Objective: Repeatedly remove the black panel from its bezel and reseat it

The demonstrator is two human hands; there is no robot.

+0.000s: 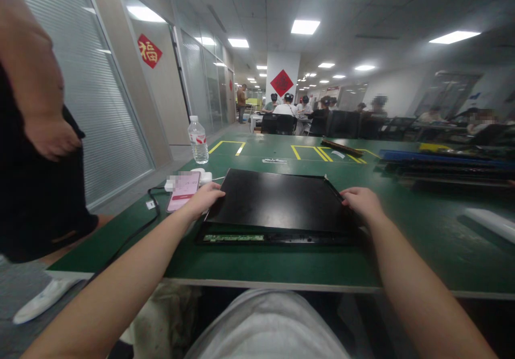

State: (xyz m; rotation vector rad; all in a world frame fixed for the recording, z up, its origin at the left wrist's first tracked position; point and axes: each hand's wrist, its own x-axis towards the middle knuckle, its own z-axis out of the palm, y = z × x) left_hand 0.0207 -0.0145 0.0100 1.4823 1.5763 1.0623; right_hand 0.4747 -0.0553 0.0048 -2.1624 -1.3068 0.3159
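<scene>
A flat black panel lies on the green table in front of me, its near edge showing a green circuit strip. My left hand grips the panel's left edge, fingers curled over it. On the opposite side, my right hand clasps the right edge, fingers bent around it. A phone with a pink screen rests just left of my left hand.
A water bottle stands at the back left, with a white charger and black cable nearby. Stacked dark panels fill the right side. Another person stands close at the left. Several people sit far behind.
</scene>
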